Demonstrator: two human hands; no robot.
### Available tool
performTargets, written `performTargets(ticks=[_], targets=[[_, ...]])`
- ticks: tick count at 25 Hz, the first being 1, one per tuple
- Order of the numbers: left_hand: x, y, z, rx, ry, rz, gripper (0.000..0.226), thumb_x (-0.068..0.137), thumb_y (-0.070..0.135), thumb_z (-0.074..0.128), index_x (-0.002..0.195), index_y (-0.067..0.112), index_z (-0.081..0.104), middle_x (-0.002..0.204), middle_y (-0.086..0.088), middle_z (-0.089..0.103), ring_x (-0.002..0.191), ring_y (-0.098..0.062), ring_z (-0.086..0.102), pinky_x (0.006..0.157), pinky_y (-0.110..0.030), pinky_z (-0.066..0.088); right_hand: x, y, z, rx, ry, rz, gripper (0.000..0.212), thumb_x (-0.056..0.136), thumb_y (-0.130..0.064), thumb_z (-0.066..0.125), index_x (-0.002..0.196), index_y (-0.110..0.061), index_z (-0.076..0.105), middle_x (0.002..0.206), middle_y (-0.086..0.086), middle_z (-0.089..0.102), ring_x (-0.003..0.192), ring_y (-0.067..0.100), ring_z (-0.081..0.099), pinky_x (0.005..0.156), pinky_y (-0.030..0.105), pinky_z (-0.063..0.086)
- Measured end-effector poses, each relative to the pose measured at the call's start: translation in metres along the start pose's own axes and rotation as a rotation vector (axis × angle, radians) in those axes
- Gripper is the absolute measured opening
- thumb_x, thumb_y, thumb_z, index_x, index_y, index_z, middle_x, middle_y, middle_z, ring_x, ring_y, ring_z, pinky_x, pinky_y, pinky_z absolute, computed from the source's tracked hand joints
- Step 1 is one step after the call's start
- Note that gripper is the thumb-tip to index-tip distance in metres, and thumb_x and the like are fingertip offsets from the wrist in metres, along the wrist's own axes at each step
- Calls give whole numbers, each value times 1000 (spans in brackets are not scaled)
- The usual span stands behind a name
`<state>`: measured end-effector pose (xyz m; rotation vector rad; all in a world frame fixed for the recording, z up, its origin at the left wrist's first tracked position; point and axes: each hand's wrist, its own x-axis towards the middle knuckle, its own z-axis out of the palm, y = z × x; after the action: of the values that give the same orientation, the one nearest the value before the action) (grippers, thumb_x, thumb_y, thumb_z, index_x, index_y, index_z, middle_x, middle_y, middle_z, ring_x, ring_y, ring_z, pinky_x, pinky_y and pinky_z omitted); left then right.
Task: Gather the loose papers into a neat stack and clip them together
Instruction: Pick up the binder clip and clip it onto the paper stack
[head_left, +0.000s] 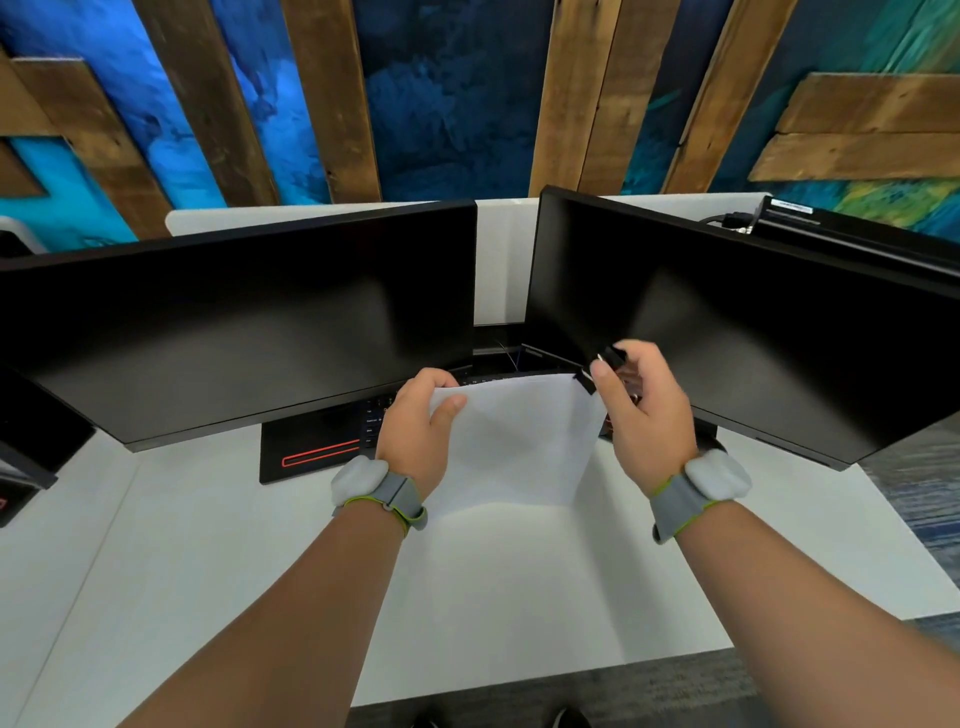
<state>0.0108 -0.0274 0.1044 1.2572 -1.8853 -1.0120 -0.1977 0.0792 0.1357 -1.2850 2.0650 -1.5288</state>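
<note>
A stack of white papers is held up off the white desk, tilted toward me. My left hand grips its upper left edge, thumb on top. A black binder clip sits at the stack's upper right corner, its jaw touching the paper edge. My right hand pinches the clip's handles between thumb and fingers. How many sheets the stack holds cannot be told.
Two dark monitors stand close behind the papers, meeting at an angle. A black laptop with a red stripe lies under the left monitor. The desk's front edge is near my body. Grey bands wrap both wrists.
</note>
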Motion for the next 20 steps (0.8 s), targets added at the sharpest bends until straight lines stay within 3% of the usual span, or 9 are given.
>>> performTargets(ticks=[2,6,9,11,14,17,20], targets=[[0,-2,-1,-3,-14,6,11,98,25,52,89,32,52,97,5,57,83,-15,52,66,-29,37,14,-18,7,-108,-9,-123,22,93,-34,64,114,-25,63,104,0,61,96,16,62,88,30,52],[-1,-2,-2,-11,-16,14,8,97,24,52,91,30,53,99,4,58,85,-13,53,65,-27,37,33,-39,41,-371,-277,-302,31,91,-16,67,121,-18,67,116,3,49,97,16,56,87,18,43],[1,-4,-3,-22,-26,13,8,97,27,53,91,31,53,94,5,58,80,-12,52,63,-28,37,35,-50,62,-566,-456,-387,37,94,-17,60,131,-18,61,124,6,46,108,23,53,94,28,44],[1,-6,-2,-34,-19,4,8,98,29,54,91,31,52,90,4,58,76,-12,51,61,-28,36,31,-57,66,-620,-558,-378,40,96,-23,54,136,-21,56,128,5,44,104,23,50,98,36,44],[2,-6,1,-44,28,-5,7,99,31,55,92,32,53,91,2,60,73,-10,50,60,-26,35,26,-64,67,-582,-679,-308,41,97,-27,49,138,-27,51,132,-1,40,100,17,50,94,33,45],[3,-6,4,-58,52,-14,6,98,34,54,93,33,53,92,2,61,74,-12,52,61,-27,37,24,-62,65,-450,-664,-231,40,97,-39,54,136,-31,54,128,-5,41,103,12,51,92,24,42],[3,-7,5,-61,65,-10,6,98,32,53,92,33,52,94,0,63,78,-16,56,62,-29,41,22,-60,65,-343,-631,-182,44,94,-47,59,136,-33,56,126,-8,43,106,8,48,94,24,43]])
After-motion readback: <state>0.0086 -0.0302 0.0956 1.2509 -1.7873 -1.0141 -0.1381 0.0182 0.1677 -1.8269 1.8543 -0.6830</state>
